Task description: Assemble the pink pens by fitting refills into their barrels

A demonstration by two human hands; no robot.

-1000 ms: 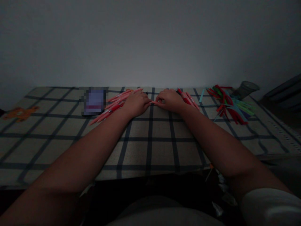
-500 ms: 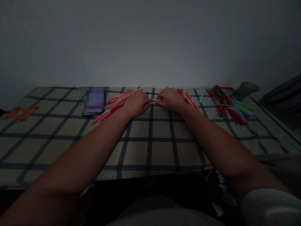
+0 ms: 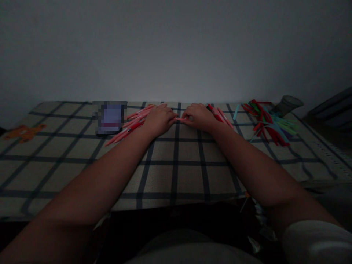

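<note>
Both my hands meet over the far middle of the checked tablecloth (image 3: 162, 176). My left hand (image 3: 161, 119) is closed, its fingertips around one end of a slim pink pen (image 3: 180, 119). At the other end of that pen, my right hand (image 3: 199, 116) pinches with thumb and forefinger. Much of the pen is hidden by my fingers. Several pink and red pens (image 3: 121, 136) lie slanted beside and partly behind my left hand. More red and pink pens (image 3: 220, 114) lie just right of my right hand.
A phone-like device (image 3: 111, 117), partly pixelated, lies at the left. Further left sits an orange flat cutout (image 3: 24, 132). On the right are a heap of coloured strips (image 3: 268, 124) and a tipped glass (image 3: 288, 104). A plain wall (image 3: 176, 51) stands behind.
My right hand has shifted slightly left, towards my left hand. The pale bit between the fingertips no longer shows; pink shows there now. The other things have stayed put.
</note>
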